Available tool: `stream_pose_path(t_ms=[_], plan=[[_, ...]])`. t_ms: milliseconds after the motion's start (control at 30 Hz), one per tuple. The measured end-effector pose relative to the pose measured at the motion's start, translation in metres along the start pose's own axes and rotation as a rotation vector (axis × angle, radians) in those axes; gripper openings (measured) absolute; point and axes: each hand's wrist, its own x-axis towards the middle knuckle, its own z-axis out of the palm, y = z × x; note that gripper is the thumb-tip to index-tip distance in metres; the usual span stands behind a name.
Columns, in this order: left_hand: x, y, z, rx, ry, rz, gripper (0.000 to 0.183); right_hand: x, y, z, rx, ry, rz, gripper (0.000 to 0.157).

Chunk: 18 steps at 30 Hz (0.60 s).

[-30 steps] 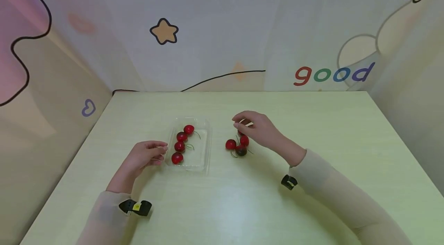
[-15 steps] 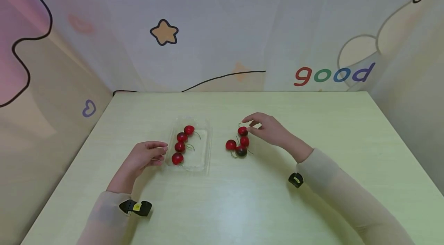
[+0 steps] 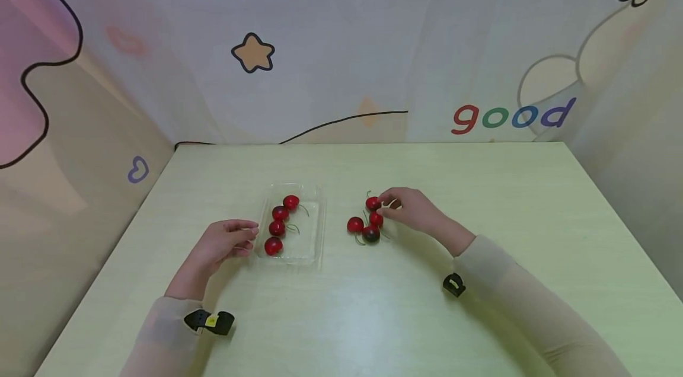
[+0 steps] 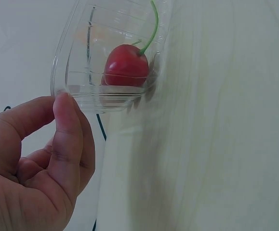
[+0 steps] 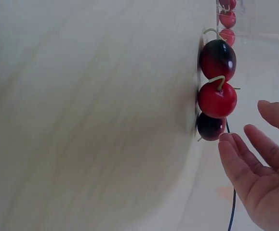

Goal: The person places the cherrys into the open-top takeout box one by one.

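My left hand (image 3: 226, 242) pinches the left rim of a clear plastic tray (image 3: 306, 246) between thumb and fingers. Inside the tray several red cherries (image 3: 277, 228) with green stems lie in a slanting row; one cherry (image 4: 126, 66) shows through the wall in the left wrist view. To the right of the tray, several loose cherries (image 3: 355, 224) sit on the table in a small cluster. My right hand (image 3: 413, 209) is beside the farthest loose cherry (image 3: 372, 203), thumb and fingers apart. In the right wrist view its fingertips are close to a dark cherry (image 5: 210, 127), with nothing held.
The pale wood-grain table (image 3: 352, 318) runs back to a printed cloth wall (image 3: 341, 39). Black bands (image 3: 210, 322) with small devices sit on both wrists, over beige sleeves.
My right hand first drew back to the right, uncovering the farthest loose cherry, then lowered beside it. My left hand and the tray have stayed in place.
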Motion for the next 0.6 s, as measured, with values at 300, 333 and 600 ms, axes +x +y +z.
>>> stream_pose_path(t_ms=[300,333,600], plan=[[-0.0015,0.0011,0.0010,-0.001,0.005,-0.001,0.042,-0.0012,-0.0009,0.0031,-0.017,-0.027,0.096,0.037],[-0.0014,0.0010,0.0010,-0.001,0.006,-0.002,0.041,-0.0010,-0.0011,0.0037,-0.019,-0.034,0.103,0.037],[-0.0019,0.0012,0.0012,0.000,0.007,-0.005,0.041,0.0045,-0.0024,0.0096,-0.025,-0.064,0.149,0.041]])
